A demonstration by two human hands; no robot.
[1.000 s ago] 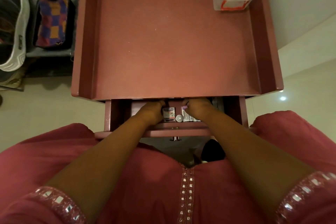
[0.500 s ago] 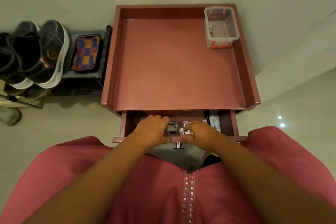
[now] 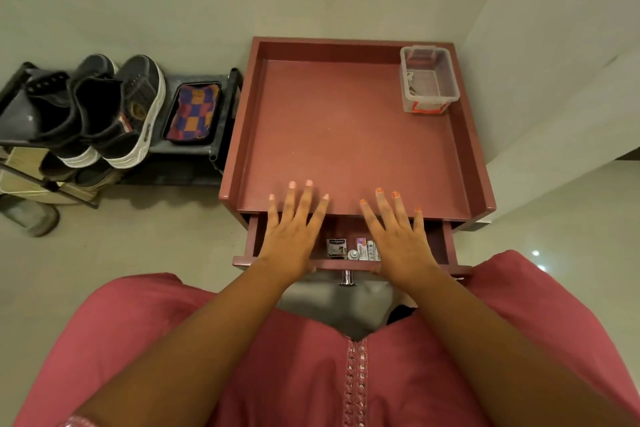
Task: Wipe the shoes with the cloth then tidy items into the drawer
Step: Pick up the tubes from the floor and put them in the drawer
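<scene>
both hands have come out of the drawer (image 3: pixel 349 265): left hand (image 3: pixel 294 232) and right hand (image 3: pixel 398 236) now hover flat, fingers spread, holding nothing. small boxes (image 3: pixel 360 249) lie inside; shoes (image 3: pixel 104 111) and cloth (image 3: pixel 192 113) sit left of it. closing it looks next.

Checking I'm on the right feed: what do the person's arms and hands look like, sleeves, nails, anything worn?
Bare forearms. Left hand has pale pink nail polish, right hand orange. A pink garment with a mirror-work strip down the front; similar trim shows at the left sleeve edge. No rings or watch visible.
</scene>
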